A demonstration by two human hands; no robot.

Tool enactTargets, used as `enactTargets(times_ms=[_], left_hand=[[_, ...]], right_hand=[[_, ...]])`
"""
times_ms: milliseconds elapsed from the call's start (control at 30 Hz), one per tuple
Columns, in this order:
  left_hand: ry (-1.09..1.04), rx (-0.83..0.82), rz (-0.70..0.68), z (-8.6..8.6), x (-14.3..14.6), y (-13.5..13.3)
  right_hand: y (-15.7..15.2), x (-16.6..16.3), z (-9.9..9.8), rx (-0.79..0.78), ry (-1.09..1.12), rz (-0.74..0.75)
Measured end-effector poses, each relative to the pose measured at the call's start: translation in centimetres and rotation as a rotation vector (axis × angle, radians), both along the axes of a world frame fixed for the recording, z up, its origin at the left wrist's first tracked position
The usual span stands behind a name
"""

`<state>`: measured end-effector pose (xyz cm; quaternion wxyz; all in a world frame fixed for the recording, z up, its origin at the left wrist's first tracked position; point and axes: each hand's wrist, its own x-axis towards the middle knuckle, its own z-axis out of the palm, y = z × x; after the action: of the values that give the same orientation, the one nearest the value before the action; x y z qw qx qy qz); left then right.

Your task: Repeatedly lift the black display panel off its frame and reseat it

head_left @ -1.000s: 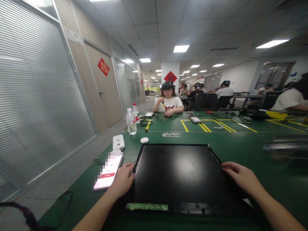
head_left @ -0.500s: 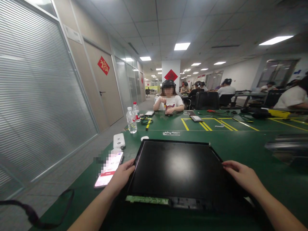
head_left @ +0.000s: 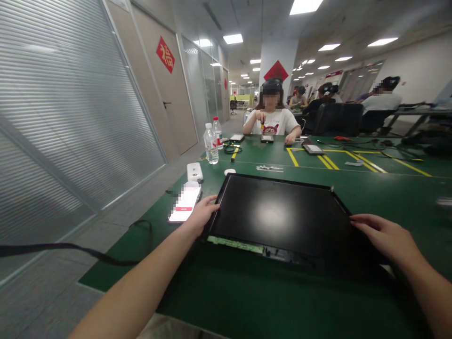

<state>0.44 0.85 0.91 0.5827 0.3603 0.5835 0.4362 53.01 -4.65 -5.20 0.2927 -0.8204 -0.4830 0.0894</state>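
Note:
A black flat display panel (head_left: 278, 212) lies face up just in front of me, its glossy screen reflecting a ceiling light. A strip of green circuit board (head_left: 235, 245) shows along its near edge. My left hand (head_left: 204, 213) grips the panel's left edge, thumb and fingers closed on the frame. At the right edge, my right hand (head_left: 386, 233) pinches the frame between thumb and fingers. The undersides of the fingers are hidden by the panel on both sides.
Left of the panel lie a lit phone (head_left: 187, 200) and a white power bank (head_left: 194, 172). Behind them stand water bottles (head_left: 211, 146). Across the green table (head_left: 254, 294) a person (head_left: 273, 113) holds a tool over a small device. Cables and yellow tape lines lie farther back.
My view has tilted down and turned left, so the scene sits higher and farther right. Both hands keep hold of the panel's sides. The person opposite has moved one hand aside.

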Motion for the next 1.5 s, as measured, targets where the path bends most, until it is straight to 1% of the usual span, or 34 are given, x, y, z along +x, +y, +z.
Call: enactTargets(times_ms=[233,367,467,567,667,833,967,1100,1233,1300,1400,1500], left_hand=[[-0.106,-0.067,0.024,-0.1,-0.1,0.5],[-0.181,-0.096,0.036,0.1,0.0,0.5],[-0.158,-0.087,0.008,0.3,0.0,0.3],[-0.103,-0.061,-0.022,0.3,0.0,0.1],[-0.121,-0.055,-0.042,0.1,-0.1,0.0],[-0.149,-0.047,-0.033,-0.1,-0.2,0.2],[-0.118,-0.023,-0.047,-0.3,-0.1,0.2],[-0.123,0.024,-0.048,-0.3,0.1,0.0],[-0.135,0.036,-0.052,0.2,0.2,-0.3],[-0.135,0.033,-0.047,0.7,0.2,-0.5],[-0.142,0.009,-0.015,1.2,0.5,-0.7],[-0.134,-0.022,-0.012,1.5,0.7,-0.8]], right_hand=[[-0.5,-1.7,1.9,-0.060,0.014,-0.034],[-0.7,-2.3,2.6,-0.041,0.037,-0.051],[-0.8,-2.6,2.9,-0.015,0.049,-0.058],[-0.9,-2.8,3.0,-0.038,0.064,-0.080],[-0.9,-2.7,3.0,-0.063,0.078,-0.088],[-0.5,-1.9,2.3,-0.042,0.108,-0.101],[-0.4,-1.4,1.8,0.016,0.096,-0.080],[-0.6,-1.9,2.3,0.039,0.092,-0.056],[-0.9,-2.9,3.2,0.010,0.142,-0.086],[-1.0,-3.1,3.3,0.015,0.156,-0.084],[-0.9,-2.7,2.8,0.049,0.159,-0.059],[-0.8,-1.9,1.9,0.082,0.177,-0.034]])
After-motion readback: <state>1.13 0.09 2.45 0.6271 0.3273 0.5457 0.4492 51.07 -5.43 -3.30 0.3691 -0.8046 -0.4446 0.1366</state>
